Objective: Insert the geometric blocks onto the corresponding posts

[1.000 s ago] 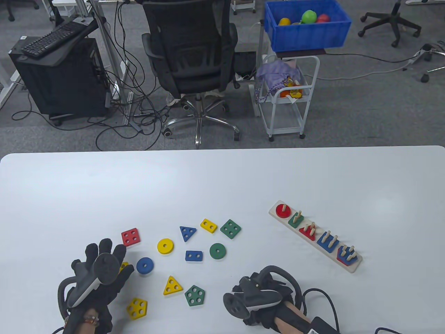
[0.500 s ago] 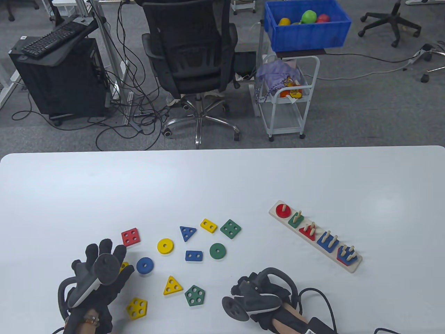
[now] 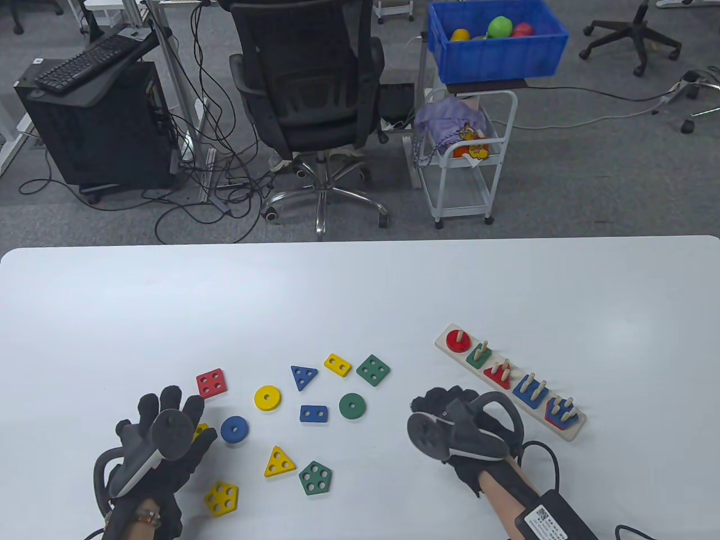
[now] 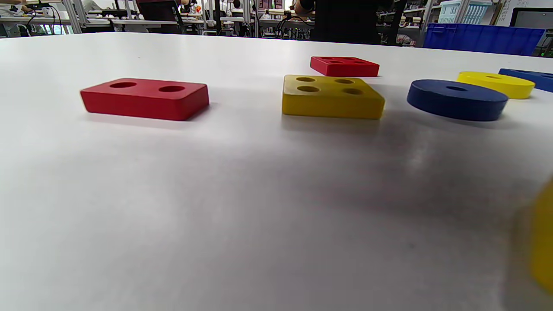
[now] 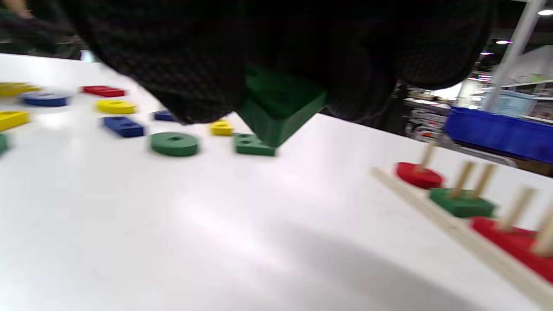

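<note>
The wooden post board [image 3: 569, 430] lies at the table's right, with a red disc [image 3: 457, 340], a green rectangle, a red triangle, a blue square and a blue-on-red pentagon on its posts. My right hand [image 3: 436, 402] hovers just left of the board. In the right wrist view its fingers grip a green block [image 5: 276, 112] with a pointed corner, above the table, and the board [image 5: 453, 224] is to the right. My left hand [image 3: 169, 410] lies flat with fingers spread at the front left, partly over a yellow block [image 3: 200, 432]. It holds nothing.
Loose blocks lie between the hands: red square [image 3: 212, 383], yellow disc [image 3: 267, 398], blue disc [image 3: 234, 430], blue triangle [image 3: 304, 376], yellow rectangle [image 3: 337, 365], green square [image 3: 373, 370], green disc [image 3: 352, 405], yellow triangle [image 3: 279, 462], green pentagon [image 3: 315, 477]. A red rectangle [image 4: 144, 98] shows in the left wrist view.
My right hand has moved from the table's front edge up and to the right, close to the post board. The left hand has not moved.
</note>
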### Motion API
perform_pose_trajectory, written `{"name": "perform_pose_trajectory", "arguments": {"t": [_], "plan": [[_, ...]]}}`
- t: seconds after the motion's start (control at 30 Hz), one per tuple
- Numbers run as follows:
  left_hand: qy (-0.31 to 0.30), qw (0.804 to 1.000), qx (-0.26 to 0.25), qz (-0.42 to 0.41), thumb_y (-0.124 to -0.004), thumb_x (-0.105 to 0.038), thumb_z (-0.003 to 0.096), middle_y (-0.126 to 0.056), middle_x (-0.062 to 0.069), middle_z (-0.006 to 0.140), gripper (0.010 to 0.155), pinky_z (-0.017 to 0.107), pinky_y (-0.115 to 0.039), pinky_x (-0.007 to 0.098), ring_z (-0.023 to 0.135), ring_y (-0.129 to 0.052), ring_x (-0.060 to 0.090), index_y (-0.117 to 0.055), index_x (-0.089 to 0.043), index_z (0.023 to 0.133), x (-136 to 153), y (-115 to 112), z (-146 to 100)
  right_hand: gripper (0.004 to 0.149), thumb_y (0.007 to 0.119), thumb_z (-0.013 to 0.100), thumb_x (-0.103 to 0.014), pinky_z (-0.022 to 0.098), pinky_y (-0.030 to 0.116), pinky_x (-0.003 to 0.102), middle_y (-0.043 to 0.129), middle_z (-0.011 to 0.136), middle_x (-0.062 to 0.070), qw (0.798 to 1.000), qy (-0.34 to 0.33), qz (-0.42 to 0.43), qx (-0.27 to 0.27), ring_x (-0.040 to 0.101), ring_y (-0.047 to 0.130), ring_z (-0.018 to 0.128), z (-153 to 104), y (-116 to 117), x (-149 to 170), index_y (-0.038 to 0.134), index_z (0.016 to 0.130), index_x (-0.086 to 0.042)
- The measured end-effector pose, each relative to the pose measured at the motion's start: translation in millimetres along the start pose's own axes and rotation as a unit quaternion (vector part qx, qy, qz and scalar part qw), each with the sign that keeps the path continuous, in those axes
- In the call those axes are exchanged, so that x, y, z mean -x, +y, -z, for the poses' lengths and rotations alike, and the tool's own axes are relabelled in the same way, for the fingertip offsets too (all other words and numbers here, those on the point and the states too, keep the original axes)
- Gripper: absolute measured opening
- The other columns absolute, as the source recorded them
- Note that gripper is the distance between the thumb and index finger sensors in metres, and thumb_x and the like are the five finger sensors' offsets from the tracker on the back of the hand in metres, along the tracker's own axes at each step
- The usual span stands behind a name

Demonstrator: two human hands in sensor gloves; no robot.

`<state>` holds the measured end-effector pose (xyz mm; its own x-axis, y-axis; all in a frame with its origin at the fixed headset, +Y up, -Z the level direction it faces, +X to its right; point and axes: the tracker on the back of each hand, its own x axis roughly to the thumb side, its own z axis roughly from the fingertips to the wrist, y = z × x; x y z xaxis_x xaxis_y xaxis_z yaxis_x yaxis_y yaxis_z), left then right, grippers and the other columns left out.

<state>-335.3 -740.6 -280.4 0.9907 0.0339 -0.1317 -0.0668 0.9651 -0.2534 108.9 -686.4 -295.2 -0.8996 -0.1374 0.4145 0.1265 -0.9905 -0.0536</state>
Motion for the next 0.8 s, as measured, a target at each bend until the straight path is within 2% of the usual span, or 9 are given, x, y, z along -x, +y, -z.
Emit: {"name": "perform_pose_trajectory", "arguments": {"t": [0.23, 0.33, 0.47, 0.8], "plan": [[0.003, 1.000, -0.002, -0.003, -0.048, -0.071, 0.0470, -0.010, -0.008, 0.125, 0.073, 0.079, -0.020, 0.068, 0.117, -0.011, 0.032, -0.032, -0.046, 0.114, 1.4, 0.6, -0.4, 0.060, 0.094, 0.035, -0.036, 0.057, 0.079, 0.060, 0.081, 0.088, 0.008, 0.987, 0.150, -0.040, -0.034, 0.038, 0.091, 0.074, 25.0, -3.9, 78.7, 0.072, 0.088, -0.021], [0.003, 1.000, -0.002, -0.003, -0.048, -0.071, 0.0470, -0.010, -0.008, 0.125, 0.073, 0.079, -0.020, 0.068, 0.117, -0.011, 0.032, -0.032, -0.046, 0.114, 1.5, 0.8, -0.5, 0.059, 0.094, 0.035, -0.035, 0.058, 0.078, 0.060, 0.080, 0.089, 0.008, 0.978, 0.200, -0.014, -0.052, 0.038, 0.091, 0.074, 32.3, 2.9, 101.0, 0.072, 0.088, -0.021], [0.006, 1.000, 0.001, -0.003, -0.048, -0.070, 0.0470, -0.010, -0.008, 0.125, 0.073, 0.079, -0.020, 0.068, 0.117, -0.011, 0.032, -0.033, -0.046, 0.113, 2.5, 0.2, 0.3, 0.059, 0.094, 0.035, -0.035, 0.059, 0.077, 0.060, 0.079, 0.090, 0.008, 0.967, 0.239, -0.024, -0.082, 0.038, 0.090, 0.076, 41.3, 15.2, 115.1, 0.072, 0.088, -0.022], [0.009, 1.000, 0.005, 0.000, -0.049, -0.070, 0.0472, -0.010, -0.008, 0.125, 0.072, 0.079, -0.020, 0.068, 0.117, -0.011, 0.032, -0.033, -0.046, 0.113, 3.1, -0.6, 0.6, 0.059, 0.094, 0.035, -0.035, 0.059, 0.076, 0.059, 0.079, 0.090, 0.007, 0.961, 0.256, -0.037, -0.104, 0.037, 0.089, 0.076, 59.5, 35.0, 116.3, 0.072, 0.089, -0.022]]}}
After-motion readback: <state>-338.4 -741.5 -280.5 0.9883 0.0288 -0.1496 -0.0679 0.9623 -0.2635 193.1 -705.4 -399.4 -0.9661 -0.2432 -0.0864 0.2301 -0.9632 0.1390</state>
